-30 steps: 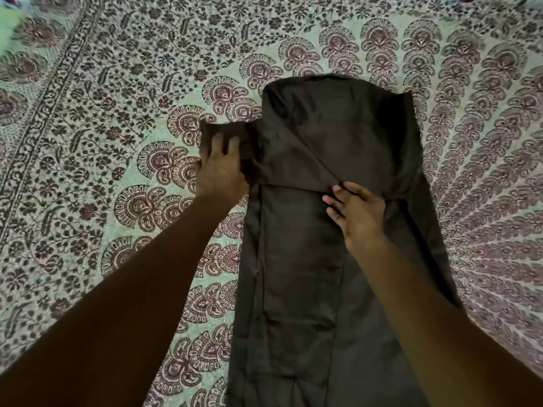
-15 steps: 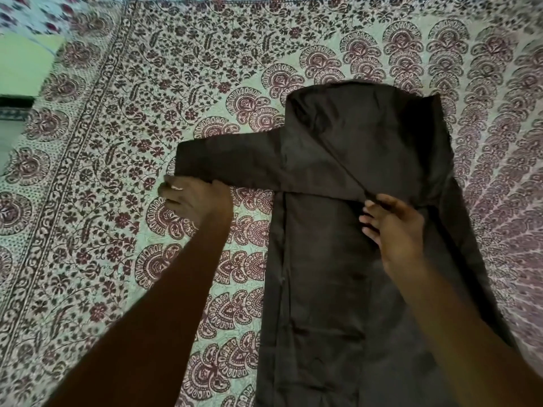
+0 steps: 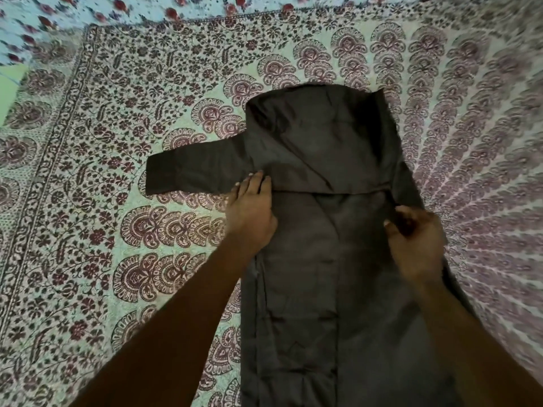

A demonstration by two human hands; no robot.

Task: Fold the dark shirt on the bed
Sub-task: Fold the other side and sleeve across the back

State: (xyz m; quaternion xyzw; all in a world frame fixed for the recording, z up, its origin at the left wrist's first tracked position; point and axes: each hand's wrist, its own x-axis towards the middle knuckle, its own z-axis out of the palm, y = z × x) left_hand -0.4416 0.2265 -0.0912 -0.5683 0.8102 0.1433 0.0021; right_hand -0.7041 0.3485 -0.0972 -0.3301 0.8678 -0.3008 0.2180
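Printed bedspread point(image 3: 123, 218) covers the bed: pale green ground, maroon paisley fans, floral border band running along its left and far edges. Beyond the far edge, light blue cloth with red flowers point(image 3: 88, 13). Plain green patch point(image 3: 10, 83) at far left.
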